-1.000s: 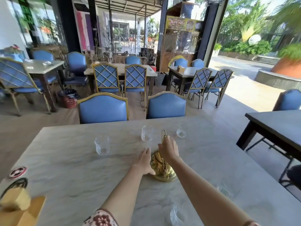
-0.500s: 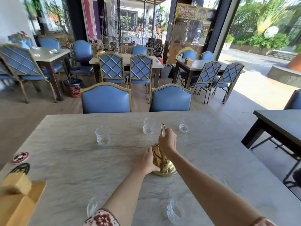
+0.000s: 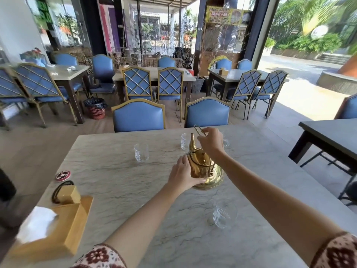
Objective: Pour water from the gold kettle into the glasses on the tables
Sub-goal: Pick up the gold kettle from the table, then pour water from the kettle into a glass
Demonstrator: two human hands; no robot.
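The gold kettle (image 3: 201,165) sits tilted on the marble table (image 3: 119,182), spout pointing away toward a far glass (image 3: 184,141). My right hand (image 3: 210,141) is closed on the kettle's thin wire handle above it. My left hand (image 3: 182,175) presses against the kettle's left side and base. A clear cut glass (image 3: 141,152) stands to the left of the kettle. Another far glass (image 3: 226,141) is partly hidden behind my right hand. A near glass (image 3: 224,214) stands between my forearms.
A wooden tissue box (image 3: 58,229) stands at the table's near left corner, with a round red coaster (image 3: 63,175) beyond it. Two blue chairs (image 3: 139,116) face the far edge. A dark table (image 3: 332,136) stands to the right. More tables and chairs fill the room behind.
My right hand has pulled the handle up and the kettle has tipped so that its spout faces the far glasses. My left hand has shifted onto the kettle's side. The view has tilted down.
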